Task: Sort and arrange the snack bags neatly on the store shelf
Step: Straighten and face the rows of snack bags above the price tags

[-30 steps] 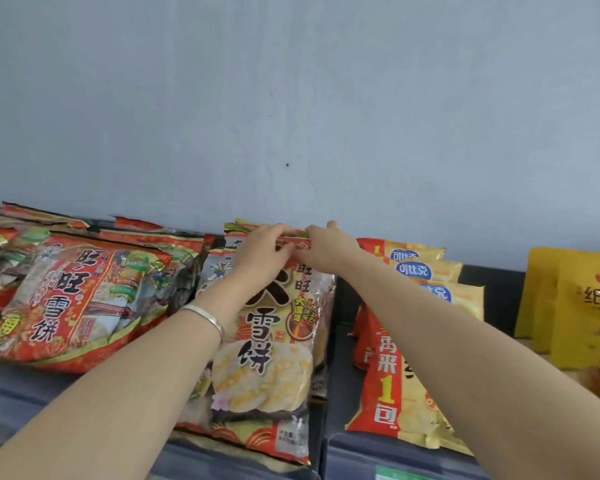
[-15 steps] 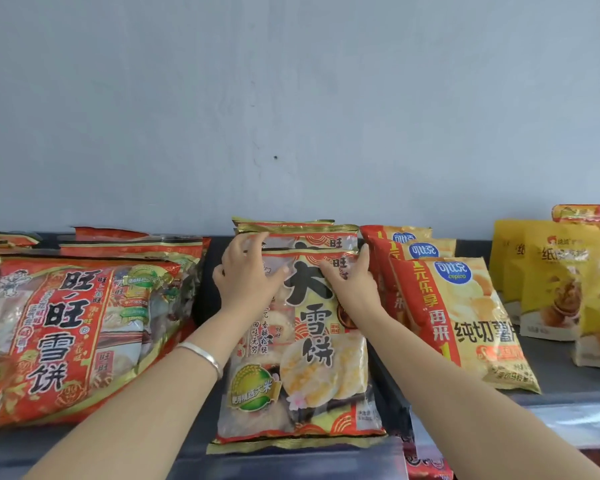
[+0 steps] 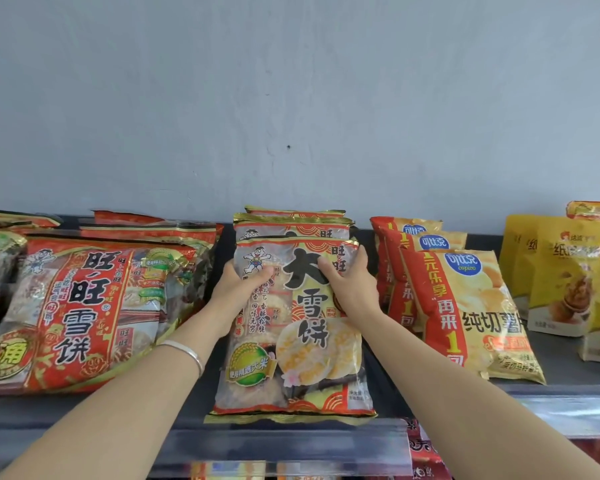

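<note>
Gripped by left hand (image 3: 238, 287) and right hand (image 3: 354, 289), fingers (image 3: 327, 270) pinching the front bag (image 3: 302, 344) near its top, probably to square the stack (image 3: 293, 229).

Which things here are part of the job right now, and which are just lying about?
In use: left hand, right hand, both gripping the front rice cracker bag; shelf.
Lying about: red bags at left, yellow crisp bags, yellow pouches at right.

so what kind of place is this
Probably a shop: a grey metal shelf with a clear price-tag rail along its front, a red-and-gold rice cracker bag fronting a row of the same, and yellow potato chip bags lined up alongside.
</note>
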Available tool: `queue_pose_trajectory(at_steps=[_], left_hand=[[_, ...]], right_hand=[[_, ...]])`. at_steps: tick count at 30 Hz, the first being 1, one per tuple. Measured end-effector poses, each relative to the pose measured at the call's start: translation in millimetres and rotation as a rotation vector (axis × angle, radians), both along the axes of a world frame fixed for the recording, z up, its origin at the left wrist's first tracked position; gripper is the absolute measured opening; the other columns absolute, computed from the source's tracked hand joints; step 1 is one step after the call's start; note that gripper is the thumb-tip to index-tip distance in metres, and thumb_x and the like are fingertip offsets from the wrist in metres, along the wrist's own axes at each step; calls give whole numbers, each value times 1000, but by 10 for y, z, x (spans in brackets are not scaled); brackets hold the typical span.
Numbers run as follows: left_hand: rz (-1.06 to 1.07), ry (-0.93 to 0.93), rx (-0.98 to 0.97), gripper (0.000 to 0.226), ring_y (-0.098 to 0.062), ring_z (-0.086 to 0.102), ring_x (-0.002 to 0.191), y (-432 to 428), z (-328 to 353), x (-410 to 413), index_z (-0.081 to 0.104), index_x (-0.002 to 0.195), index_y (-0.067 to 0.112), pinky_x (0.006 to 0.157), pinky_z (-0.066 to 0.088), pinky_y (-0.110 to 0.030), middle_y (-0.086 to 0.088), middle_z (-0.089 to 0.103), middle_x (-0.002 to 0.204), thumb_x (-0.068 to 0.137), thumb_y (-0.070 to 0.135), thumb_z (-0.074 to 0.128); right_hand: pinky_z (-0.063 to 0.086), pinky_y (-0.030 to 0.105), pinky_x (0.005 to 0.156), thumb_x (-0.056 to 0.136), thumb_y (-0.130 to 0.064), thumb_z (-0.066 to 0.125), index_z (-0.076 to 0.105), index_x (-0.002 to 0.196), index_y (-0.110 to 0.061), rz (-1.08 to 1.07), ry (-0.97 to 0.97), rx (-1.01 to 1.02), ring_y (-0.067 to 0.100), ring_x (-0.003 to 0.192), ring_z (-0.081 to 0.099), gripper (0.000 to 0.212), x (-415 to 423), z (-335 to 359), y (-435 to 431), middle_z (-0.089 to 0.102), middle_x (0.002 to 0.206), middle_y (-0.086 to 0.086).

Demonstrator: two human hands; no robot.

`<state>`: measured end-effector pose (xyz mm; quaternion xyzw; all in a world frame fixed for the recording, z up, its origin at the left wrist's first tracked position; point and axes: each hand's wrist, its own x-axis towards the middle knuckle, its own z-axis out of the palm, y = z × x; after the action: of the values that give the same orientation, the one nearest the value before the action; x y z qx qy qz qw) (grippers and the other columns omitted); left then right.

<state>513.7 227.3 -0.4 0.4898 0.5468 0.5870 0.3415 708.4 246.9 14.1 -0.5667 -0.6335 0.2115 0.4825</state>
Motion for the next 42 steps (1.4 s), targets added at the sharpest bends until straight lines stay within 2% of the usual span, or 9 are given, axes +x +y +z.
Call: queue_pose_trajectory(at_steps=[5,8,11,15,21,26,30,37,42], left_hand=[[87,115,56,85,-27,37,135,-30,-24,89,20,147,22,101,34,-38,-3,34,150,82,50,65],[99,115,99,88,-26,31,138,-32,-4,89,14,150,26,109,30,-43,-3,28,153,82,50,65],[189,185,227,80,-23,23,142,-63,74,125,15,150,27,113,24,-43,-4,18,156,87,37,64],[297,395,367,65,-20,26,140,-107,298,148,27,146,23,111,26,-40,-2,28,151,91,28,60],[243,606,357,48,-19,33,135,23,687,8,39,140,19,109,26,-34,-5,36,145,94,20,54],[208,646,345,31,-20,41,130,388,956,-295,55,126,16,107,31,-34,-4,49,137,98,12,44],[160,781,304,29,-21,41,132,816,1123,-560,59,123,14,108,30,-33,-3,50,138,98,12,44],[-107,941,107,35,-22,46,128,1434,1284,-638,57,128,11,105,34,-32,-7,51,138,94,21,56],[-207,956,28,27,-23,58,110,1622,1308,-620,67,113,6,97,45,-35,-10,65,117,92,22,60]], right_hand=[[55,40,80,88,-64,49,3,153,-25,-29,-31,21,25,106,62,89,40,-45,16,59,129,6],[47,47,96,87,-66,46,3,153,-25,-61,-140,56,31,132,42,89,52,-10,39,33,151,8],[35,49,105,91,-60,44,15,152,-22,-157,-327,217,34,139,27,77,77,68,31,23,154,8],[29,49,110,96,-47,43,35,144,-23,-117,-432,359,30,142,22,54,40,268,51,28,153,6],[27,47,112,101,-31,37,47,138,-23,-24,-673,456,24,139,30,39,-179,603,236,41,147,1],[39,47,105,100,-15,34,55,134,-23,103,-724,364,28,130,42,40,-391,954,530,52,140,2],[50,38,92,93,-12,46,68,115,-23,115,-769,191,27,112,58,33,-564,1173,886,65,122,3],[46,36,97,91,-23,61,70,113,-14,237,-893,20,20,107,59,25,-745,1304,1187,67,116,3],[43,31,88,93,-19,59,67,114,-8,232,-853,17,19,96,55,25,-743,1266,1214,65,112,6]])
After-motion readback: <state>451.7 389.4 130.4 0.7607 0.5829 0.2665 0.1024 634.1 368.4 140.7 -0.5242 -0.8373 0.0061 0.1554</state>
